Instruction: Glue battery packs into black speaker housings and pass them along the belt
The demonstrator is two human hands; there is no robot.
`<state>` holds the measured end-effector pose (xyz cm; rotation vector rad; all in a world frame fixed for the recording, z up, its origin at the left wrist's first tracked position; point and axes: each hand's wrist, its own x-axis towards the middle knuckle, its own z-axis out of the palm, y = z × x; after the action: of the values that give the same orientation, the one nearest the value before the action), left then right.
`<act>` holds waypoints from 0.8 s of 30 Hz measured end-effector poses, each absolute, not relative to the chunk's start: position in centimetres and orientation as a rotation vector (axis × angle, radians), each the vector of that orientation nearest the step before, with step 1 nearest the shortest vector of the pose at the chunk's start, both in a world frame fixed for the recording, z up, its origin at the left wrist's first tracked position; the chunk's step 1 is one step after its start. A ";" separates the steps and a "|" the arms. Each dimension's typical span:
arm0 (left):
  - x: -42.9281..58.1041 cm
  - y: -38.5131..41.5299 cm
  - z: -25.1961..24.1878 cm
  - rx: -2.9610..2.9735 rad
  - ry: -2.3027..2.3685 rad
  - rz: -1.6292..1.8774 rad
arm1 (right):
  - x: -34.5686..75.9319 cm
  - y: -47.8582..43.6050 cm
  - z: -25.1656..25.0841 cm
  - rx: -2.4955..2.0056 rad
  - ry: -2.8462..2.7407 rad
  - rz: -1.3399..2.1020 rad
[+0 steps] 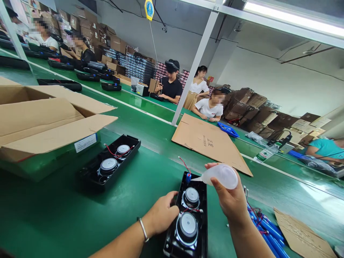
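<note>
In front of me lies a black speaker housing with two round speakers fitted in it. My left hand grips the left side of that housing, thumb over its edge. Up at the far end sits a small blue cylindrical part with a red and black wire. My right hand is closed around a white squeeze bottle, tilted so its nozzle points left at the blue part. Whether the nozzle tip touches it I cannot tell.
A second speaker housing lies to the left, beside an open cardboard box. Several blue cylinders with wires and a cardboard piece lie at right. Ahead are a flat cardboard sheet, a blue tray and co-workers.
</note>
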<state>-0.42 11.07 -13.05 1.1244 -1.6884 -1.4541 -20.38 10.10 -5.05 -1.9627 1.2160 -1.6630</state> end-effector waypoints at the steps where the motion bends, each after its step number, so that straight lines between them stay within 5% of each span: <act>1: -0.4 11.0 -13.1 1.125 -1.688 -1.449 | -20.4 10.0 -5.1 -1.957 1.202 -1.661; 11: 0.0 10.7 -12.9 1.152 -1.740 -1.424 | -25.4 12.7 -3.1 -1.512 0.973 -1.946; 15: 0.1 10.3 -13.2 1.216 -1.819 -1.372 | -34.2 15.6 -1.8 -1.846 1.644 -2.071; 17: 0.1 9.9 -13.5 1.244 -1.860 -1.361 | -39.2 16.9 -2.3 -2.028 2.410 -1.547; 20: 0.2 9.4 -14.0 1.270 -1.870 -1.352 | -45.4 18.5 -5.0 -1.887 3.072 -0.240; 24: 0.7 8.7 -14.6 1.311 -1.871 -1.260 | -49.5 19.9 -10.2 -1.783 2.996 0.343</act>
<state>0.68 8.73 -14.64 1.3108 -1.8711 -1.2602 -49.46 19.88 -10.21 -1.7835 2.9961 0.3433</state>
